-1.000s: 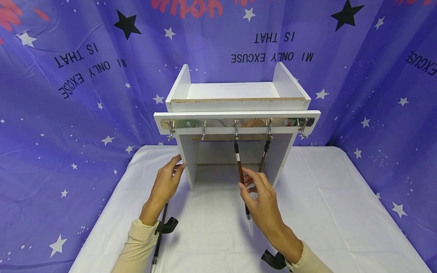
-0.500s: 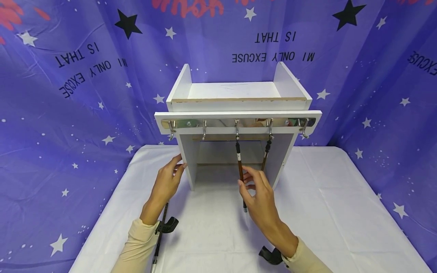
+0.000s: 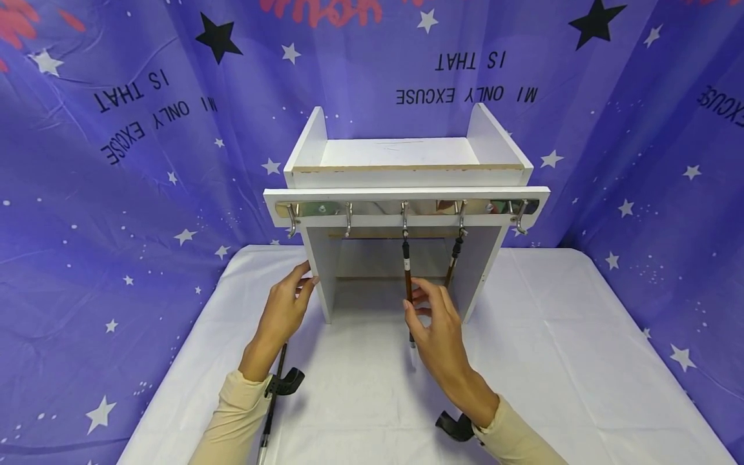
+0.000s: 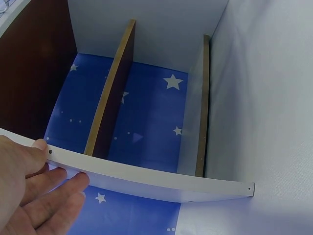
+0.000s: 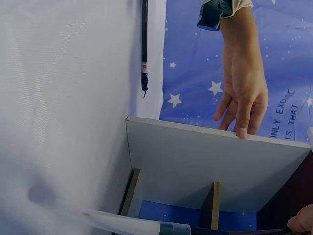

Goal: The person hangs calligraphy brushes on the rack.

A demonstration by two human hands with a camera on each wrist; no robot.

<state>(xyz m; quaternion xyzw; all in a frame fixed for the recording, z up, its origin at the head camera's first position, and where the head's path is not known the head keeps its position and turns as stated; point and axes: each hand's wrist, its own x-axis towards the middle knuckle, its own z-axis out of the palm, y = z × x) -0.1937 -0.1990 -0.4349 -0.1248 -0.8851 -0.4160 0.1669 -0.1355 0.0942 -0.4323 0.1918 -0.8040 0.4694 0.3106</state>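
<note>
With thumb and fingertips, my right hand (image 3: 446, 339) pinches the brown shaft of a calligraphy brush (image 3: 407, 268), which hangs from the middle hook of a metal hook strip (image 3: 372, 208). In the right wrist view its long white bristles (image 5: 112, 223) point down toward the cloth. A second calligraphy brush (image 3: 454, 258) hangs on the hook to the right, partly behind my right hand. My left hand (image 3: 281, 311) holds the front edge of the white shelf's left side panel (image 3: 321, 284), thumb on one face and fingers on the other, as the left wrist view (image 4: 29, 181) shows.
Another brush (image 3: 272, 410) lies on the white cloth (image 3: 558, 361), partly under my left forearm. The shelf's top tray (image 3: 398, 153) sits behind the hook board. A purple starry curtain (image 3: 349, 64) surrounds the back and sides. Black camera mounts (image 3: 454, 426) stick out from the wrists.
My right hand has moved slightly left and up with the brush, and the brush's lower end has swung left and away. The left hand keeps its hold on the panel.
</note>
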